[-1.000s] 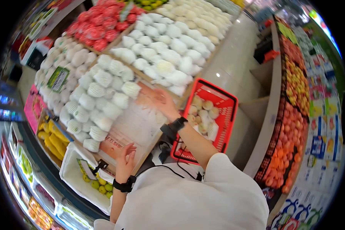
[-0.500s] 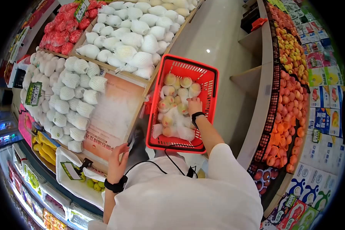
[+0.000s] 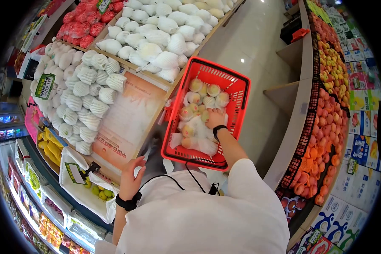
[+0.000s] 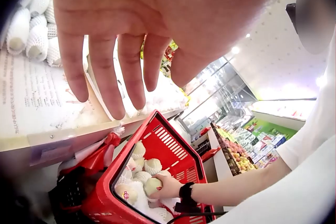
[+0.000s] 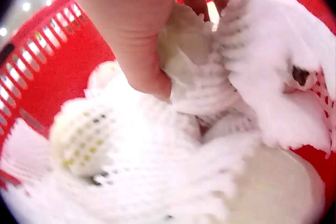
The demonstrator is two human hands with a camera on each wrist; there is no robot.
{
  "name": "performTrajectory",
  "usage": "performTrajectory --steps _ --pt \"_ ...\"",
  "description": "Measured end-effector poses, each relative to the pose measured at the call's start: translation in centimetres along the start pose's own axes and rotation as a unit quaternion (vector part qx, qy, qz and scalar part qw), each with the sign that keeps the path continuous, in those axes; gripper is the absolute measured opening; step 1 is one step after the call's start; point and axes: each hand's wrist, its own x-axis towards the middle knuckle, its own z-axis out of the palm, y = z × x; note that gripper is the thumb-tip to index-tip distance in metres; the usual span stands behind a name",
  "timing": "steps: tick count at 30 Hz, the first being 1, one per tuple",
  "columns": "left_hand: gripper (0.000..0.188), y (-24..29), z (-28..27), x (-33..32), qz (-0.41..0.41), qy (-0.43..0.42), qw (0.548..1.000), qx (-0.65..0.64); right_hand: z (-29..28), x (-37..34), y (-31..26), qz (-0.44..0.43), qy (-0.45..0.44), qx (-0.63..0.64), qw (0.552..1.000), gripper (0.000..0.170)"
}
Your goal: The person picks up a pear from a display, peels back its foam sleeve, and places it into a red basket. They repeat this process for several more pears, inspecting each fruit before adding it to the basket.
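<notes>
Inside the red basket, the right hand is among several pale fruits, many in white foam nets. Close up in the right wrist view, its thumb and fingers grip a pale green fruit partly wrapped in a foam net; some fingertips are hidden behind it. The left hand is held in the air by the near end of the display, its fingers extended and spread, holding nothing. A printed sheet lies beyond it.
Net-wrapped fruits fill the display left of the sheet; more white-wrapped fruits lie behind. Green fruits sit in a white-lined bin at the near left. A shelf of peaches runs along the right, across the aisle.
The right hand has moved from over the printed sheet rightward into the basket, and it now grips a fruit. The left hand stays raised near the display's edge. The head view has shifted.
</notes>
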Motion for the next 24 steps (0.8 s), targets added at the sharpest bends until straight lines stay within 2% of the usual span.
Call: performTrajectory --steps 2,3,4,6,7,9,10,12,14,16,17,19,21,24 --pt "0.031 0.3 -0.2 0.2 0.006 0.005 1.0 0.0 -2.0 -1.3 -0.2 0.07 0.075 0.176 0.979 0.07" --pt "0.032 0.5 -0.4 0.5 0.01 0.004 1.0 0.002 -2.9 -1.8 -0.2 0.072 0.113 0.259 0.956 0.067" --pt "0.032 0.7 -0.5 0.8 0.013 0.013 1.0 0.0 -4.5 -2.5 -0.4 0.053 0.157 0.352 0.921 0.073" --pt "0.033 1.5 -0.6 1.5 0.039 0.003 0.999 -0.013 -8.3 -4.0 -0.9 0.051 0.12 0.487 0.863 0.072" --pt "0.033 2.1 -0.6 1.9 0.046 0.001 0.998 -0.033 -10.7 -4.9 -1.5 0.045 0.123 0.485 0.865 0.072" --pt "0.036 3.1 -0.5 3.0 0.068 -0.011 0.997 -0.043 -15.5 -6.8 -3.0 -0.041 0.067 0.607 0.791 0.067" --pt "0.039 3.6 -0.6 3.5 0.086 -0.029 0.995 -0.05 -17.2 -7.6 -3.7 -0.049 0.066 0.605 0.792 0.067" --pt "0.046 5.3 -0.8 4.5 0.102 -0.034 0.992 -0.06 -20.3 -8.9 -5.3 -0.11 0.004 0.653 0.749 0.063" --pt "0.053 6.7 -0.9 5.4 0.118 -0.039 0.99 -0.066 -23.4 -10.6 -7.5 -0.127 -0.033 0.656 0.743 0.065" --pt "0.067 7.4 -0.8 6.1 0.194 -0.048 0.978 -0.062 -25.2 -11.7 -9.9 -0.184 -0.063 0.708 0.679 0.066" --pt "0.067 7.8 -0.8 6.2 0.193 -0.042 0.978 -0.059 -25.7 -11.9 -10.8 -0.225 -0.048 0.683 0.693 0.065" --pt "0.077 8.2 -1.1 6.3 0.168 -0.098 0.978 -0.081 -25.7 -12.2 -13.0 -0.238 -0.045 0.685 0.687 0.066" --pt "0.078 7.3 -1.1 6.0 0.15 -0.101 0.975 -0.127 -25.8 -12.4 -14.7 -0.248 -0.043 0.688 0.681 0.066" --pt "0.078 6.8 -1.9 4.9 0.111 -0.103 0.966 -0.209 -26.3 -12.4 -16.6 -0.262 -0.04 0.631 0.729 0.061"
